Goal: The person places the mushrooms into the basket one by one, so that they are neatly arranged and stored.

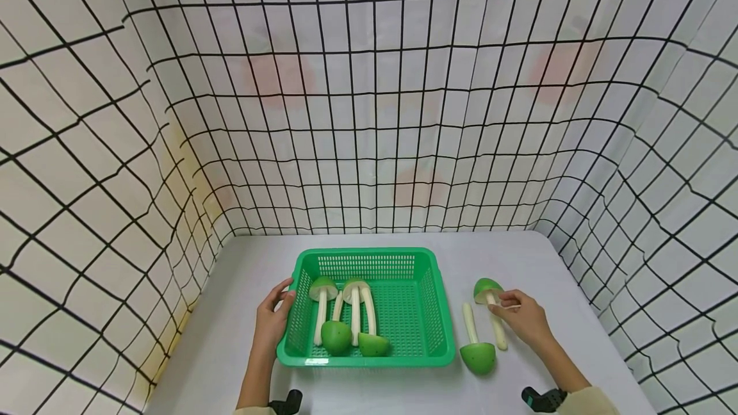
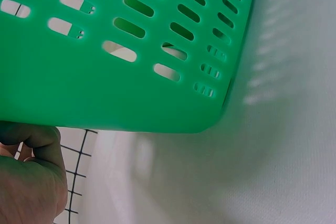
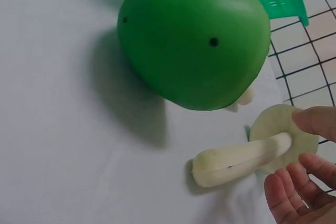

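Note:
My left hand [image 1: 271,322] grips the left rim of a green plastic basket [image 1: 441,312]; in the left wrist view its curled fingers [image 2: 44,140] meet the rim. Several toy mushrooms with green caps and pale stems lie inside, among them one with its round cap [image 1: 336,337] toward me. Right of the basket, my right hand [image 1: 521,319] reaches over a mushroom [image 1: 497,328] lying on the table. Thumb and fingers stand apart on either side of its stem, close to the cap, in the right wrist view. Beside it lies another mushroom [image 1: 478,358], cap toward me.
A white-covered table [image 1: 403,392] bears the basket and loose mushrooms. Black grid netting [image 1: 375,146] over pale walls encloses the back and both sides. Dark devices are strapped to both wrists, such as the right wrist camera [image 1: 542,399].

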Motion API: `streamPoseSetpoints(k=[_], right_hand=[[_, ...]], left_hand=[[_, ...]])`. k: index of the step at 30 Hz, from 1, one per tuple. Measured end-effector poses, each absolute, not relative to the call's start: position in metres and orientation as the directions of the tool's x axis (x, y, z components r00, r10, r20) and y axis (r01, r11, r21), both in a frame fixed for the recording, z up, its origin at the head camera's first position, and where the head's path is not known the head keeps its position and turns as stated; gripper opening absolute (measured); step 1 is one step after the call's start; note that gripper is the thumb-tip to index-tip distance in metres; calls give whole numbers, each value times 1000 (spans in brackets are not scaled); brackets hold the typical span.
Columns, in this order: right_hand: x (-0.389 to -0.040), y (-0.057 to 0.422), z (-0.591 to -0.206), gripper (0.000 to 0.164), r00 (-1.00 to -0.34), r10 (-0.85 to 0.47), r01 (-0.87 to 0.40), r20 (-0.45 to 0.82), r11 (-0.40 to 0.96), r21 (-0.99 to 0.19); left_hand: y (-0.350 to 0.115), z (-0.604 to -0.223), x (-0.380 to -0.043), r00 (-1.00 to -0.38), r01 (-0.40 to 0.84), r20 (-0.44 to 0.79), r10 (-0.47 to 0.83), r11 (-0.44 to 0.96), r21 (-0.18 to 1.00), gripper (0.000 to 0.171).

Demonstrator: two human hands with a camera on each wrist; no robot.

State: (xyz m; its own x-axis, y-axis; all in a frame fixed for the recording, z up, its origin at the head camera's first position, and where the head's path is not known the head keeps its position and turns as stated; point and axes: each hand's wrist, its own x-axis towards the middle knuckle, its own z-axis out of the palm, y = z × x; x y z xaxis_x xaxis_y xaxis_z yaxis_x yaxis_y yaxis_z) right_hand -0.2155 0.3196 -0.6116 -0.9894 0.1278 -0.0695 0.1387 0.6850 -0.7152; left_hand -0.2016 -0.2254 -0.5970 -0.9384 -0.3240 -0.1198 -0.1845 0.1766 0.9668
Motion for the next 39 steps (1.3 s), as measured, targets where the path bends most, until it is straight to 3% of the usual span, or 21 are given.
streamPoseSetpoints(k=[15,39], right_hand=[[-213,321,-631,65,-985,86,165,-147,698,-697],[-201,316,-622,53,-990,72,138,-122,686,-714]], left_hand=[[-226,-598,-201,-938,-190,-120,-324,193,963,40],[-227,-600,-203,-940,-158,-92,-328,180,971,38]])
